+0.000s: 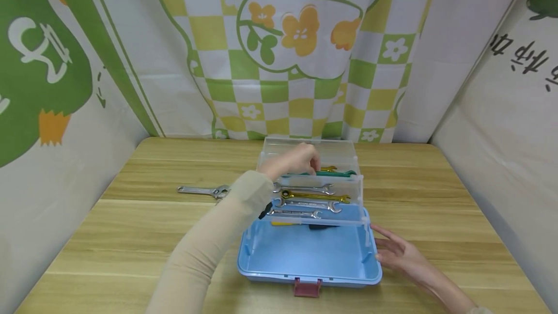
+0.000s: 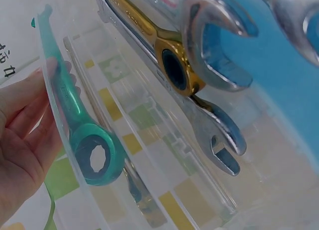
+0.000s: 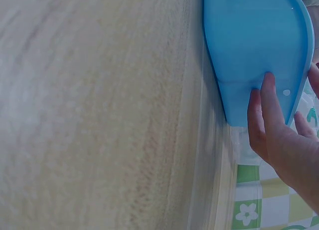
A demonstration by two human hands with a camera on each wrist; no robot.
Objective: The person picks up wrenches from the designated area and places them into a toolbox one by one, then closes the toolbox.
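Note:
My left hand (image 1: 302, 160) is over the rear clear tray of a blue toolbox (image 1: 305, 256), pinching a green ratchet wrench (image 1: 336, 174). In the left wrist view, the fingers (image 2: 35, 125) meet the green wrench behind a translucent wall. A gold wrench (image 1: 330, 168) lies just behind it. Several wrenches rest in the front clear tray, among them a gold ratchet wrench (image 1: 316, 196) and a silver open-end wrench (image 1: 309, 204). My right hand (image 1: 403, 258) touches the toolbox's right side with extended fingers, as the right wrist view also shows.
An adjustable wrench (image 1: 202, 190) lies on the wooden table (image 1: 131, 251) left of the toolbox, partly hidden by my left sleeve. Yellow and black items (image 1: 322, 227) show under the front tray. A red latch (image 1: 307, 288) hangs at the box's front. Patterned curtains (image 1: 287, 86) stand behind the table.

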